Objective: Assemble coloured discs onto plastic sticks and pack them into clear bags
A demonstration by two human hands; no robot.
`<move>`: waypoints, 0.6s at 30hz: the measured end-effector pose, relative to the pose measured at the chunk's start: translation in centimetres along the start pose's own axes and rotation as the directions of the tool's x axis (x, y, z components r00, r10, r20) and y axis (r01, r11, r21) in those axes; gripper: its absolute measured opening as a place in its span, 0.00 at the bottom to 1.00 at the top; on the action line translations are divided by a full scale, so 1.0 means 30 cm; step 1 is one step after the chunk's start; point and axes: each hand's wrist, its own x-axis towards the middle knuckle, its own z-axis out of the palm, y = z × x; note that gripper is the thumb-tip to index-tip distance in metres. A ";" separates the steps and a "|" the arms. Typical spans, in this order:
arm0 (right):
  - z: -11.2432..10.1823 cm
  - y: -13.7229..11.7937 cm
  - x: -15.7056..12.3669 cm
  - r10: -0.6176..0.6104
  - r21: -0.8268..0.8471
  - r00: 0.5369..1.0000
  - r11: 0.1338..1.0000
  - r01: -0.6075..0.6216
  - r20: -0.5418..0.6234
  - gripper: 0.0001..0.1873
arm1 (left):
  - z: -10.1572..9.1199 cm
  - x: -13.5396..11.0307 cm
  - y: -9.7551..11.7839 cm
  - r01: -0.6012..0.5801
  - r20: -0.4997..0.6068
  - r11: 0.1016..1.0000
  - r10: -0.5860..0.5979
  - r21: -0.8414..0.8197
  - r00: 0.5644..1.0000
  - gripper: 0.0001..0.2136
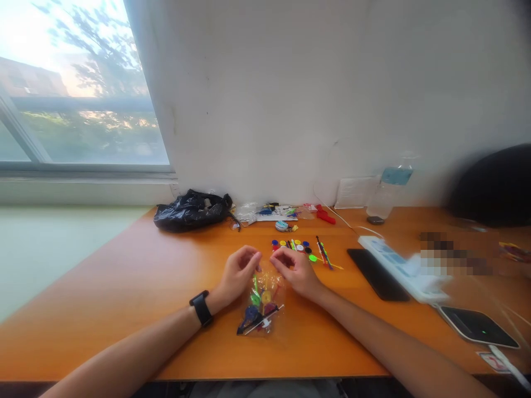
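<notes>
A clear plastic bag (269, 279) of small coloured plastic pieces stands or hangs between my hands, close to the table's front edge. Green, yellow, blue, red, black and white pieces show through it, some round and some stick-like. My left hand (238, 273), with a black watch (201, 308) on its wrist, pinches the bag's upper left corner. At the upper right corner my right hand (297, 272) pinches the bag too. Just beyond my hands lie several round coloured discs (300, 248) and a group of thin coloured sticks (324, 253).
On the wooden table (186, 354), a black plastic bag (193, 210) lies at the back left. Small packets, a round tin (282, 226) and a red object (326, 214) lie along the wall. To the right are a black phone-like slab (377, 275), a white organiser (400, 265) and a charging pad (479, 326).
</notes>
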 end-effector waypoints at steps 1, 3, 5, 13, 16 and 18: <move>-0.001 0.001 0.002 -0.004 0.003 1.000 1.000 0.004 -0.012 0.16 | -0.001 0.000 -0.002 0.003 0.037 1.000 -0.004 0.031 0.999 0.17; -0.002 0.003 0.004 0.004 0.025 1.000 1.000 -0.004 -0.018 0.16 | -0.002 -0.001 -0.007 0.004 0.077 0.997 -0.009 0.075 0.997 0.18; -0.002 0.006 0.006 0.025 0.054 1.000 0.998 -0.025 0.002 0.14 | -0.002 -0.001 -0.011 0.000 0.071 0.997 -0.006 0.082 0.997 0.18; -0.008 0.017 0.018 0.150 0.262 0.989 0.954 -0.143 -0.007 0.12 | -0.012 -0.005 0.023 0.088 0.091 0.996 -0.085 -0.028 0.992 0.17; -0.014 0.018 0.024 0.207 0.306 0.978 0.932 -0.193 -0.014 0.13 | -0.017 -0.006 0.031 0.115 0.106 0.993 -0.110 -0.039 0.988 0.16; -0.015 0.022 0.027 0.241 0.324 0.970 0.920 -0.223 -0.016 0.13 | -0.021 -0.006 0.034 0.105 0.079 0.994 -0.102 -0.029 0.992 0.15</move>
